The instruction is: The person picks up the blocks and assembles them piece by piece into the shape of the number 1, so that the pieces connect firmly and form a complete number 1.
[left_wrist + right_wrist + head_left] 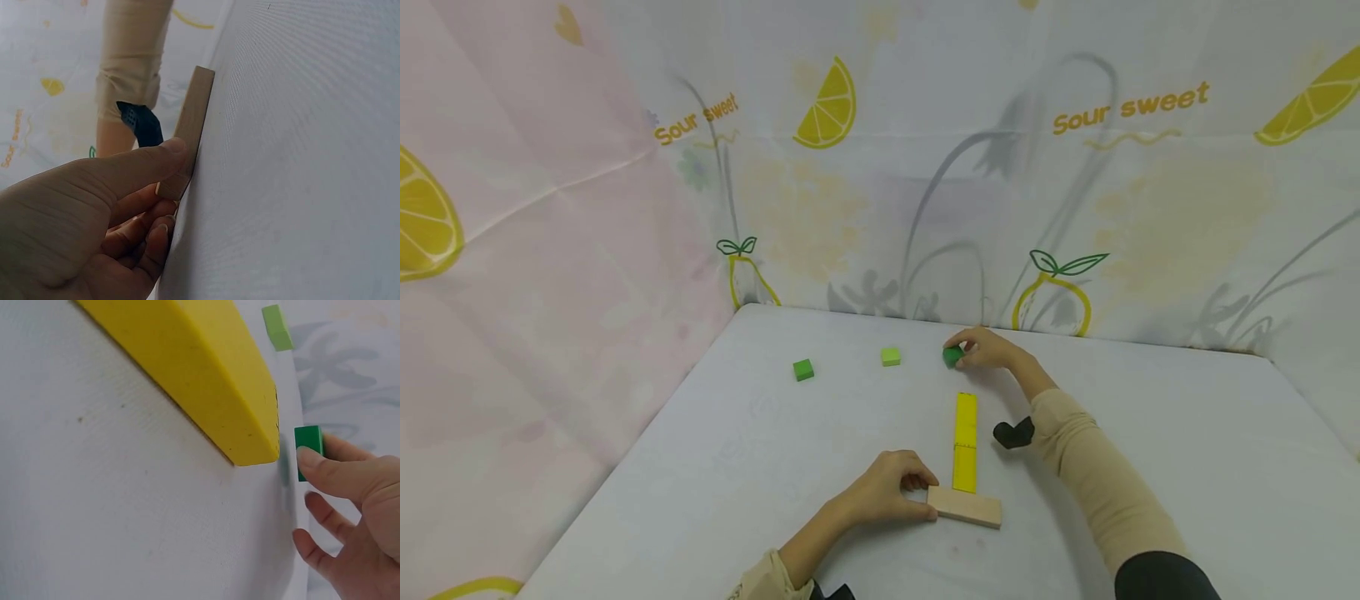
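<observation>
With thumb and fingers my left hand (887,490) grips the left end of a plain wooden block (964,507), which lies flat on the table across the near end of two yellow blocks (966,442) set end to end. In the left wrist view the thumb presses on top of the wooden block (195,112). Farther back, my right hand (988,348) pinches a dark green block (952,357) between thumb and finger. The right wrist view shows that green block (309,440) beyond the end of a yellow block (206,375), other fingers spread below it.
A light green block (891,357) sits at the back of the white table (700,483), left of my right hand. Another green block (803,370) lies farther left. Behind stands a printed cloth backdrop (925,208) with lemon pictures.
</observation>
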A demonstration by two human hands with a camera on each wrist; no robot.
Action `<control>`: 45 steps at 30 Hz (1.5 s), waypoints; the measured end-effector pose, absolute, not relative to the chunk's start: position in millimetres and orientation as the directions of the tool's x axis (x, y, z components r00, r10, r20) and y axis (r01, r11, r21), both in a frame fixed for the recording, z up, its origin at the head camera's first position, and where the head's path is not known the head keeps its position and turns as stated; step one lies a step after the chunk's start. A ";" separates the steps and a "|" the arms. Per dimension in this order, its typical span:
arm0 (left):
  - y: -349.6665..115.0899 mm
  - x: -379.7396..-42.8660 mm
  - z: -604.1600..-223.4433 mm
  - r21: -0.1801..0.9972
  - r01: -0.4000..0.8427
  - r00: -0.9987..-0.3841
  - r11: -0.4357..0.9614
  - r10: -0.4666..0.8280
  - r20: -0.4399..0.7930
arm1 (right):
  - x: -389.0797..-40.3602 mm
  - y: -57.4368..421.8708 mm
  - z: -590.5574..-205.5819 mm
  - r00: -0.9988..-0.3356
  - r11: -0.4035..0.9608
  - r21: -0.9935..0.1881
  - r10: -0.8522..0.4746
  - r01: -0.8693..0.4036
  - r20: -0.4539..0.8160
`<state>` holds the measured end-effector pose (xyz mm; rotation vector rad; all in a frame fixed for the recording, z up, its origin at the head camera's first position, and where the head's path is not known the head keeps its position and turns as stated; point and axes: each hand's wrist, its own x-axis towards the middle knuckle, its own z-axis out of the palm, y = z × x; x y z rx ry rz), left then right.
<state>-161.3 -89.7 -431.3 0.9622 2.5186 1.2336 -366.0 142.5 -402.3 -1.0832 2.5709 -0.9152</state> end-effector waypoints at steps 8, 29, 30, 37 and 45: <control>-89.7 -161.9 -432.5 0.753 0.486 -0.770 0.444 0.625 0.129 | -358.0 146.7 -398.6 -0.705 0.533 -0.622 -0.708 -0.574 0.044; -90.7 -161.4 -432.2 0.755 0.497 -0.763 0.428 0.630 0.145 | -352.5 156.5 -404.7 -0.668 0.493 -0.609 -0.740 -0.621 0.082; -90.5 -161.4 -432.1 0.759 0.488 -0.767 0.432 0.627 0.136 | -352.1 156.8 -404.9 -0.668 0.490 -0.615 -0.739 -0.618 0.083; -89.3 -161.4 -432.1 0.762 0.457 -0.784 0.458 0.612 0.102 | -348.3 158.6 -404.6 -0.686 0.511 -0.621 -0.725 -0.594 0.060; -89.0 -161.1 -432.5 0.770 0.447 -0.787 0.456 0.610 0.095 | -346.0 160.3 -405.3 -0.683 0.500 -0.634 -0.727 -0.590 0.062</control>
